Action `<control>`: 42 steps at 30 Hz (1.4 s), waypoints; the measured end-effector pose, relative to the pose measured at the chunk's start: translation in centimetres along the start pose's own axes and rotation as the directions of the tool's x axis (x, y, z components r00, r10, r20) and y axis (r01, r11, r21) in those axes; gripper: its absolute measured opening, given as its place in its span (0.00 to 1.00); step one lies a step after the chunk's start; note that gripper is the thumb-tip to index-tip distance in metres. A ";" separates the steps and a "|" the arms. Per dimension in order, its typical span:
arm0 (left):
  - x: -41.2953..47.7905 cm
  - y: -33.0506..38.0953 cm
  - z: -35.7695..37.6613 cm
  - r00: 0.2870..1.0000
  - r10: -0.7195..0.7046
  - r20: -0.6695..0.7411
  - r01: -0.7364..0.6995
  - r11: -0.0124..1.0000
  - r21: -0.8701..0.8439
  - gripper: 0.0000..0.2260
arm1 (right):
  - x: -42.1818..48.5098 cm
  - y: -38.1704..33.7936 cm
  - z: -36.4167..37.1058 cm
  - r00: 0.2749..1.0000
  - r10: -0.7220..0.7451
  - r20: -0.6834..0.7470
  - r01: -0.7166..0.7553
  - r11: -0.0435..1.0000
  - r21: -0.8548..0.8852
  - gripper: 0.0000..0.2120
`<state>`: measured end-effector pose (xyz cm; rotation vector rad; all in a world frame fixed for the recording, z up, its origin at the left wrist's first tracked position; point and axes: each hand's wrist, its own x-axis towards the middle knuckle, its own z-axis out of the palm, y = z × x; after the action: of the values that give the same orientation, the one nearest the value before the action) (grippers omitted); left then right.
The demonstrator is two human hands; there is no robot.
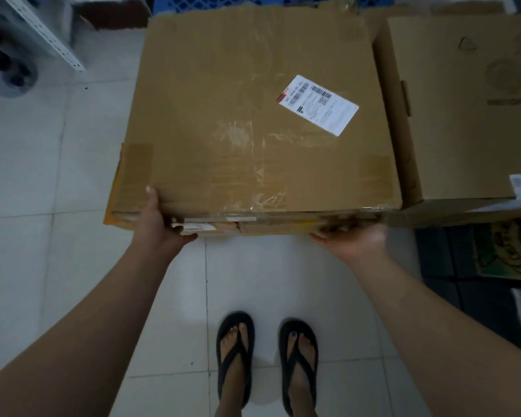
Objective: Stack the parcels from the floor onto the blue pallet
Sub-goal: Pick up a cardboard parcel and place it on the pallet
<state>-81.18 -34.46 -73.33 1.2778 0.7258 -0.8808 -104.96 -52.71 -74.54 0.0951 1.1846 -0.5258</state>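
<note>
Big brown cardboard parcel (253,115) dead ahead at twelve o'clock, flat side up, held level in my hands above the floor. Its top is scuffed, with clear tape streaks down the middle and brown tape patches at both near corners. A white shipping label (318,105) sits tilted toward two o'clock on the top. The near edge is crumpled and taped. Beyond its far edge, a strip of the blue pallet (223,3) shows.

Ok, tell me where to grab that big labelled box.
Grip the box along its near bottom edge at both corners, from your side, as the left hand and right hand do. It is wide and flat, so hands spread apart keep it level.
</note>
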 end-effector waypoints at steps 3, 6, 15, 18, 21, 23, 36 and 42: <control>-0.5 -0.1 -0.5 0.998 0.012 0.061 -0.002 0.986 -0.164 0.35 | 0.7 0.2 0.1 0.998 -0.050 0.046 0.047 0.996 0.073 0.34; -0.7 -1.0 -1.3 0.977 0.057 0.203 -0.002 0.965 -0.263 0.32 | 0.8 0.3 0.3 0.990 -0.107 0.090 0.097 0.989 0.110 0.33; 0.7 -4.0 2.0 0.972 -0.102 0.211 0.167 0.933 -0.318 0.31 | 1.3 1.2 0.0 0.986 -0.143 0.089 0.127 0.979 0.161 0.33; 0.7 -4.7 2.9 0.964 -0.135 0.227 0.193 0.947 -0.256 0.30 | 1.3 1.5 0.4 0.989 -0.143 0.039 0.137 0.983 0.124 0.33; 0.4 -5.0 2.9 0.958 -0.138 0.251 0.201 0.948 -0.246 0.30 | 1.1 1.6 0.7 0.988 -0.147 0.044 0.140 0.981 0.132 0.32; 0.5 -5.0 2.6 0.955 -0.141 0.262 0.202 0.954 -0.222 0.30 | 1.1 1.5 0.9 0.987 -0.144 0.068 0.132 0.980 0.150 0.33; 2.8 -6.0 1.2 0.969 -0.159 0.187 0.180 0.978 -0.104 0.36 | 2.5 2.3 -0.7 0.981 -0.161 0.111 0.133 0.966 0.222 0.41; 4.3 -6.3 -0.5 0.965 -0.164 0.207 0.167 0.986 0.001 0.35 | 3.7 2.7 -1.4 0.980 -0.174 0.094 0.156 0.972 0.175 0.39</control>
<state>-84.58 -35.05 -80.19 1.1021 0.6796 -1.1234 -103.97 -51.10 -79.00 0.1102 1.0457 -0.7685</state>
